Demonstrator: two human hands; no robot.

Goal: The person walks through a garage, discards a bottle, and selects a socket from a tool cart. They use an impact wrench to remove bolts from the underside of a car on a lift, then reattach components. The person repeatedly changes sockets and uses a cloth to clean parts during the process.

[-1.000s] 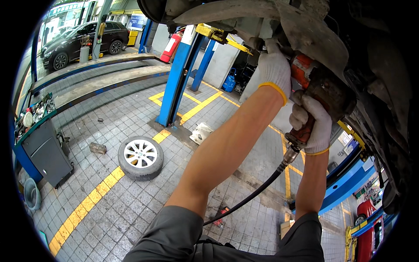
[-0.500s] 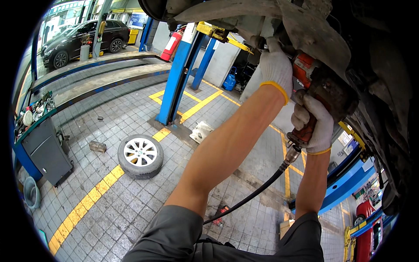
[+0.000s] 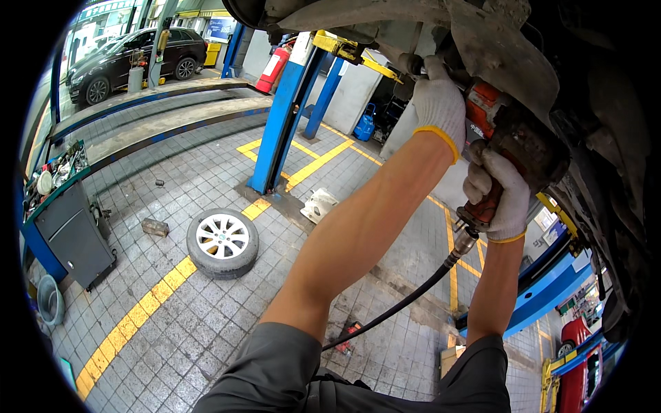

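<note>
Head view showed your right hand (image 3: 502,196) wrapped round the air wrench (image 3: 525,134) at right beneath the raised car (image 3: 496,51), while what your left hand (image 3: 438,103) held just beside it could not be told, so a braced wrench and slack hose (image 3: 435,278) seemed advisable.

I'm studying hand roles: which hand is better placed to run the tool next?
Likely the right hand: it grips the tool by its handle, while the left hand is up near the car's underside.
</note>
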